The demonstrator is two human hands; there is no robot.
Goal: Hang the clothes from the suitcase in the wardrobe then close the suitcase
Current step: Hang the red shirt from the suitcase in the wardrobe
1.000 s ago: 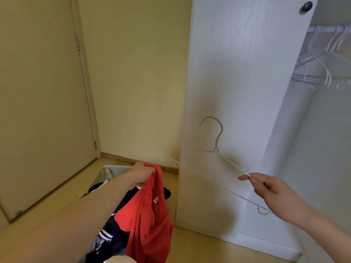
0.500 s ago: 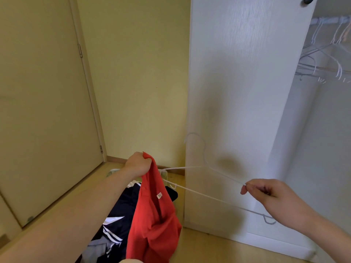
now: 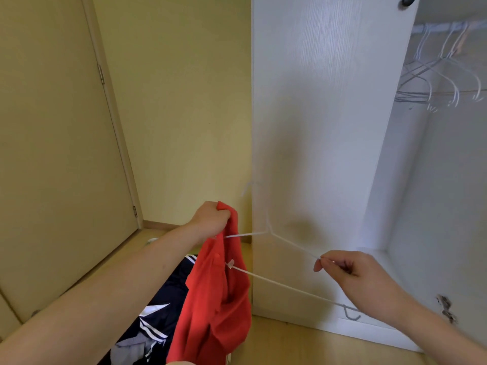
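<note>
Right hand pinches the sloping shoulder wire of a white wire hanger between thumb and forefinger, the other fingers loosely curled beneath. From that pinch the hanger's long axis runs leftward and slightly away, toward the left hand, which is fisted tight around the top edge of a red shirt. The shirt hangs straight down from that fist, just left of the wardrobe door. The hanger's left end already reaches the shirt: its upper wire meets the cloth right under the left fist, and its lower bar touches the fabric near a small white label. Its hook stands upward, faint against the door.

So the shirt lies to the left of the right hand, at the hanger's far tip, and threading that end into the neck opening looks like the coming move. Below, a dark striped garment lies heaped; the suitcase itself cannot be made out. Spare hangers sit on the rail, far right and high.
</note>
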